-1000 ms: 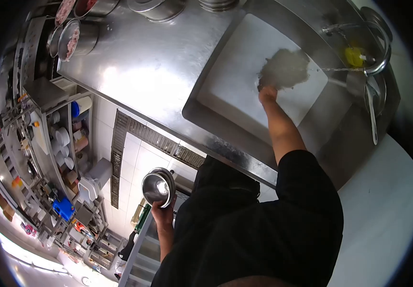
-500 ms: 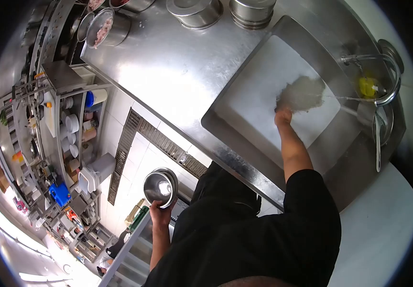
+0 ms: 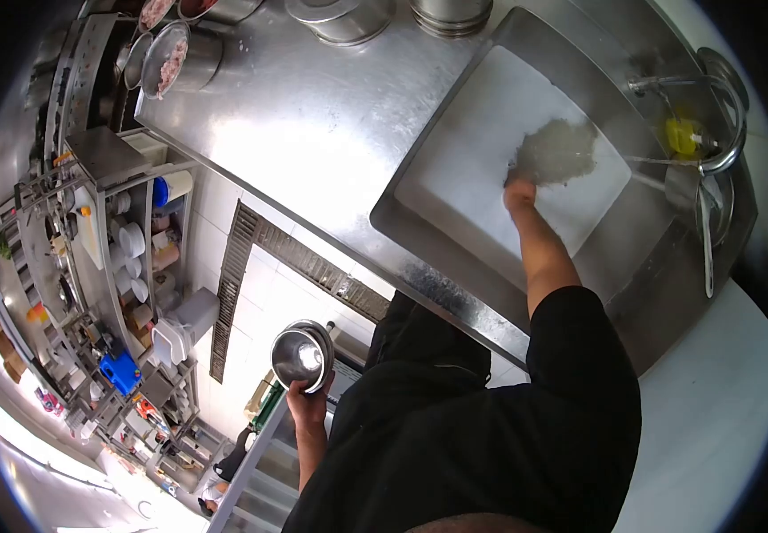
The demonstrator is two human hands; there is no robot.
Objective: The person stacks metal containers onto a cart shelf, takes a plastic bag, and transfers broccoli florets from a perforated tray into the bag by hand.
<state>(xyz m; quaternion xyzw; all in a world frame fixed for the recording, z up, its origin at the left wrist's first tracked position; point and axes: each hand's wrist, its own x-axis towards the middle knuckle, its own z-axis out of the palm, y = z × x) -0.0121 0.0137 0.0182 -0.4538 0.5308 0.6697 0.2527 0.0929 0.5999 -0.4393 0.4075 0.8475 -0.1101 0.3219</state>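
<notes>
A steel counter [image 3: 313,115] bears a wide sink [image 3: 446,253], pale inside with a greyish patch [image 3: 564,151]. Off the counter's near edge, nested steel bowls [image 3: 300,357] tilt, clasped at the rim by the left hand [image 3: 308,407]. Well apart, the right hand [image 3: 519,194] reaches into the sink at the patch's edge; its fingers are hidden, so its grip cannot be told.

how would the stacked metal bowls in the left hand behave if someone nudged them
The metal bowls look rigid, so they probably won't flex. Their smooth, shiny surface may turn slippery if wet. Being stacked, they could shift against each other.
</notes>
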